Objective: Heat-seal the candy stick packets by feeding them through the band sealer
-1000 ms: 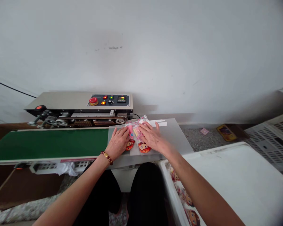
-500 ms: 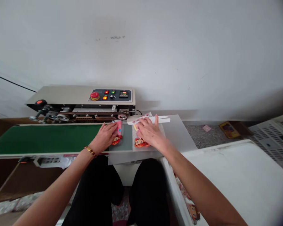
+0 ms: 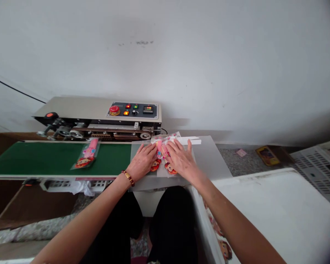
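Note:
My left hand point(image 3: 142, 161) lies flat, fingers stretched out, over a clear packet point(image 3: 155, 167) with a red-haired cartoon figure and a pink part. My right hand point(image 3: 183, 158) rests spread on another such packet point(image 3: 170, 169), right beside the first. Both packets lie on a translucent sheet point(image 3: 209, 157), partly covered by my fingers. A third packet point(image 3: 86, 154) lies slightly slanted on the green belt point(image 3: 46, 157), its upper end by the sealing machine point(image 3: 99, 110). White strips point(image 3: 192, 141) lie just beyond my right fingertips.
The machine's panel carries a red knob point(image 3: 114, 110), lit buttons and a display. A white foam box lid or slab point(image 3: 275, 205) stands at my right, with cartoon pieces point(image 3: 224, 249) below its edge. Plastic crates point(image 3: 319, 165) stand far right; a cardboard box point(image 3: 44, 205) is below the belt.
One packet has moved left onto the belt, out from under my left hand. My left hand has shifted right onto another packet beside my right hand, which stays nearly in place.

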